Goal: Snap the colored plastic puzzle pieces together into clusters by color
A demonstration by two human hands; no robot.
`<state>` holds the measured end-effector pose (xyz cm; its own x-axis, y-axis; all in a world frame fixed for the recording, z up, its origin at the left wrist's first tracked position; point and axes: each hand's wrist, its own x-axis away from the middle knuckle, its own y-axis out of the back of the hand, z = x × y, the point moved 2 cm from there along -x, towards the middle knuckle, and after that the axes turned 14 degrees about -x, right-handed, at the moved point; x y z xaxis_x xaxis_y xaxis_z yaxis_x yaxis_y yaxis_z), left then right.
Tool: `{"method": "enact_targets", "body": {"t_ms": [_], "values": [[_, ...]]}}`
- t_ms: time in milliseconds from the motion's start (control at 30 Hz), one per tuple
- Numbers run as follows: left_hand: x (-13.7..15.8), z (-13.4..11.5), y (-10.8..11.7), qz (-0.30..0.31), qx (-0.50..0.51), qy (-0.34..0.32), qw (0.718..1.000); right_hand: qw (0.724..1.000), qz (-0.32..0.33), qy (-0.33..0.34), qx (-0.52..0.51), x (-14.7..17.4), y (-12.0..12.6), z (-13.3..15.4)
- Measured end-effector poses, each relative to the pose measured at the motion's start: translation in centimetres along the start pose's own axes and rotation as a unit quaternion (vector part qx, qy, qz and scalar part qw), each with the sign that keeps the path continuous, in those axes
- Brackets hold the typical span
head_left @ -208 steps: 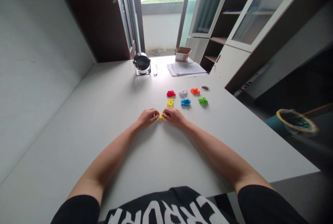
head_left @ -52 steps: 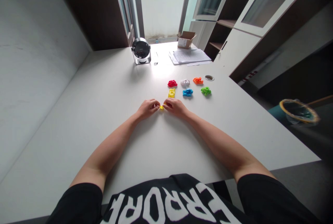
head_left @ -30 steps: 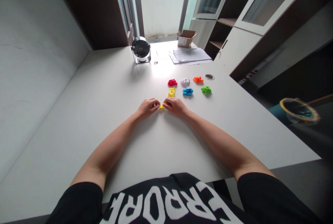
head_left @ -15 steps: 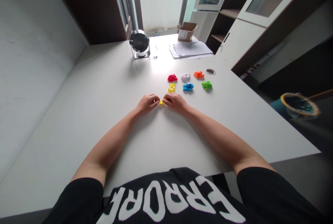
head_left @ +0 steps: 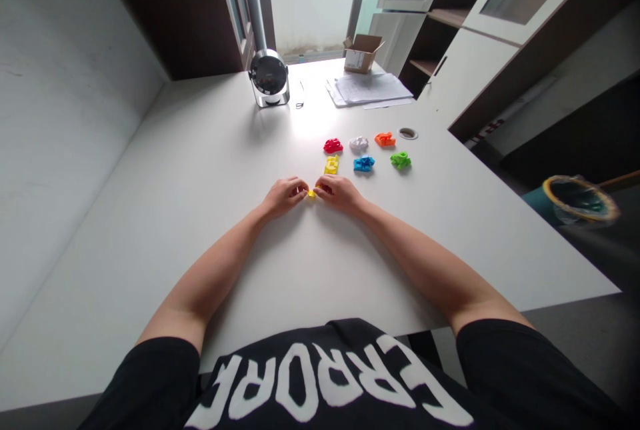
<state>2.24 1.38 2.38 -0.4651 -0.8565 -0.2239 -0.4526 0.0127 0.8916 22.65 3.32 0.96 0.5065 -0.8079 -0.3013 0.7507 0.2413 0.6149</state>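
Note:
Between my fingertips is a small yellow plastic piece (head_left: 311, 194), mostly covered by the fingers. My left hand (head_left: 287, 196) pinches it from the left, and my right hand (head_left: 340, 194) pinches it from the right, both low over the white table (head_left: 280, 270). Just behind my right hand lies a larger yellow plastic piece (head_left: 331, 165). Farther back are small plastic clusters: red (head_left: 333, 145), white (head_left: 359, 143), orange (head_left: 385, 139), blue (head_left: 363, 163) and green (head_left: 401, 160). Their exact kind is too small to make out.
A round black device on a metal stand (head_left: 269, 77) stands at the back, beside a thin cord (head_left: 301, 97). Papers (head_left: 373, 88) and an open cardboard box (head_left: 361, 55) lie at the far edge. A cable hole (head_left: 408, 133) is at right; a bin (head_left: 580, 198) stands beyond the table.
The camera view has shifted slightly, so the things on the table appear a little higher. Both hands keep their pinch on the small yellow piece, with hardly any movement.

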Motion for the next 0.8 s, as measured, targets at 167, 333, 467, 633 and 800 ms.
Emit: {"method": "enact_targets", "body": {"t_ms": [167, 333, 467, 633, 800], "values": [[0.03, -0.05, 0.03, -0.004, -0.002, 0.0, 1.0, 1.0, -0.001, 0.005, 0.002, 0.02, -0.11, -0.28], [0.06, -0.14, 0.11, -0.002, -0.004, 0.0, 1.0, 1.0, -0.001, 0.005, 0.003, 0.01, -0.07, -0.35], [0.06, -0.1, 0.01, -0.006, -0.003, 0.001, 1.0, 1.0, 0.004, 0.008, 0.002, -0.01, -0.03, -0.3], [0.07, -0.1, -0.03, -0.01, 0.002, 0.001, 1.0, 1.0, 0.006, 0.011, 0.0, 0.01, -0.05, -0.4], [0.09, -0.2, 0.07, -0.004, 0.001, 0.003, 1.0, 1.0, 0.005, 0.01, 0.002, 0.0, -0.15, -0.67]]}}
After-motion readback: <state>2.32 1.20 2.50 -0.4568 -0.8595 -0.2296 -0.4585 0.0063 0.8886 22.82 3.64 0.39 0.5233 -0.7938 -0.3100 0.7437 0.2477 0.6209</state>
